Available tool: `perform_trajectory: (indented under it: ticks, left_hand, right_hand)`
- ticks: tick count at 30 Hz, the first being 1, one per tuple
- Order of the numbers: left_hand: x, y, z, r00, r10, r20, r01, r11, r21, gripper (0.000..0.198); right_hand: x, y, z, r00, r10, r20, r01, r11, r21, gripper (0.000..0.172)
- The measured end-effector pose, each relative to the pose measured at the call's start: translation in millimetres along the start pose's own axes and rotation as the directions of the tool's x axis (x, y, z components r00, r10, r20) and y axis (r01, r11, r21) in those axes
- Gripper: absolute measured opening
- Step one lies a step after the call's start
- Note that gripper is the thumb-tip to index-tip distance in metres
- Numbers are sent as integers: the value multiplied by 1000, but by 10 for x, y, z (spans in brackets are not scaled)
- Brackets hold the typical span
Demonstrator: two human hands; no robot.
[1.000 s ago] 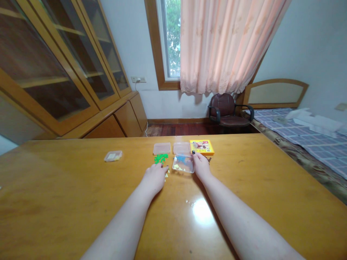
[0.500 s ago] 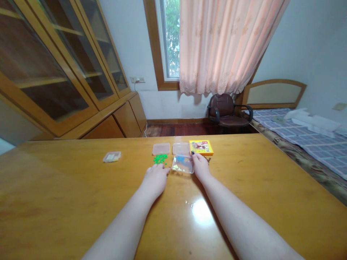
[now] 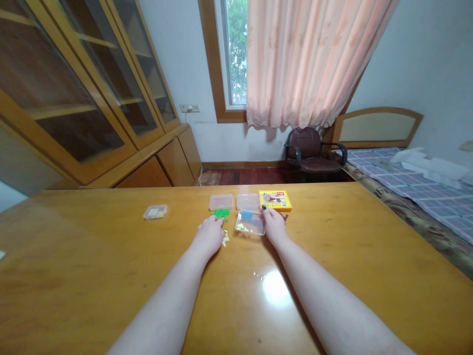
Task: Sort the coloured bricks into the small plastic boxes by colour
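Observation:
My left hand [image 3: 209,235] rests on the wooden table [image 3: 111,276], fingers curled down over a pile of small green pieces [image 3: 220,213]; a few pale yellow pieces [image 3: 225,239] lie just right of it. My right hand [image 3: 274,224] grips the right edge of a clear plastic box [image 3: 250,222] holding blue and yellowish bits.
Two empty clear trays [image 3: 220,201] [image 3: 248,201] and a yellow box [image 3: 275,200] lie beyond the hands. A small lidded container [image 3: 155,212] sits to the left. A chair [image 3: 309,150], bed [image 3: 417,187] and glass cabinet [image 3: 84,98] stand past the table.
My left hand has moved forward and left onto the green pile, uncovering yellow pieces beside it. The right hand and box stayed put.

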State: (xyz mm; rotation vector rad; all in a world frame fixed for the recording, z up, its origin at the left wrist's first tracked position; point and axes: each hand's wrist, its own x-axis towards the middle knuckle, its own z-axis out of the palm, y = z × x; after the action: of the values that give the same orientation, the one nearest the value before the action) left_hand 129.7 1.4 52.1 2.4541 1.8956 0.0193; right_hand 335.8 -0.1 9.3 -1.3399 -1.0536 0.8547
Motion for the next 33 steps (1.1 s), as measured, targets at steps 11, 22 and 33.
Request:
perform_trajectory:
  ticks: [11,22,33]
  left_hand:
    - [-14,-69,-32,995,99,-10,-99,995,-7,30]
    - [4,-82,20,1000,16,22,-16,1000,11,37]
    - [-220,61,-116,986,146,83,-147,989,17,34]
  right_hand:
    - [-31,-80,35,1000,24,1,-24,998,61,27]
    - [-9,-23,12,1000,11,-2,-11,1000,28,27]
    - [0,6,36,1000,20,-8,-20,999,48,28]
